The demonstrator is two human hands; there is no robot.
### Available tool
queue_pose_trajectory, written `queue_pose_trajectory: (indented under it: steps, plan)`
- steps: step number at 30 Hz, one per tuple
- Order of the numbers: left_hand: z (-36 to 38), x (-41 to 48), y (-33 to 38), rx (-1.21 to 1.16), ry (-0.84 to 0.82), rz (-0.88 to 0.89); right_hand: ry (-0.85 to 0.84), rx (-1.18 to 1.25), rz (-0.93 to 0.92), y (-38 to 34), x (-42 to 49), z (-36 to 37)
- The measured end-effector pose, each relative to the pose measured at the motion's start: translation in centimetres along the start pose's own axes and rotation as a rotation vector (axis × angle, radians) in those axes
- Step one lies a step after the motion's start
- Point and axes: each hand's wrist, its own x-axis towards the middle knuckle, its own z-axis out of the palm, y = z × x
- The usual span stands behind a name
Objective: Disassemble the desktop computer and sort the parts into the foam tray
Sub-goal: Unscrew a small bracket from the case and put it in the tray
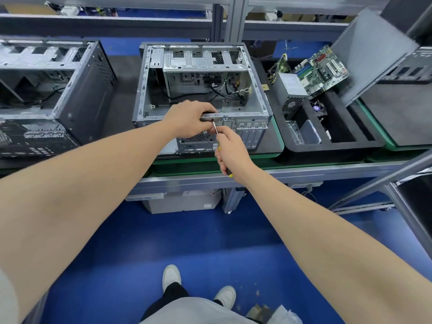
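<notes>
Open computer case [253,134] on the table [327,170]. Left hand [189,120] grips its near top rail; right hand [231,152] grips a screwdriver [215,128], tip on that rail. Foam tray [327,151] at its three o'clock holds a motherboard [323,69].

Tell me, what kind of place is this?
Probably a computer teardown workshop: grey metal computer cases on an aluminium-framed bench, and a black foam tray holding a green circuit board and grey power supply.

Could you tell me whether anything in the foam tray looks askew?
Yes: the motherboard stands tilted beside the power supply at the far end of the foam tray, not flat. A grey side panel also leans over its right edge.
</notes>
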Motion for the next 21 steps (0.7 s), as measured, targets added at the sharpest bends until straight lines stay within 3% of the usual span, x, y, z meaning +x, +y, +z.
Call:
queue_pose_trajectory:
  steps: [11,16,18,21]
  plan:
    - [0.37,0.09,-0.18,0.016,0.037,0.021,0.055,-0.087,-0.128,0.36,0.08,-0.09]
    - [0.25,0.09,-0.16,0.015,0.032,0.008,0.067,-0.066,-0.096,-0.02,-0.23,0.32]
    - [0.26,0.10,-0.14,0.008,0.030,0.006,0.024,0.076,0.007,-0.02,-0.11,0.38]
    - [0.22,0.09,-0.11,0.007,0.033,0.010,-0.136,0.505,0.200,-0.26,-0.21,0.25]
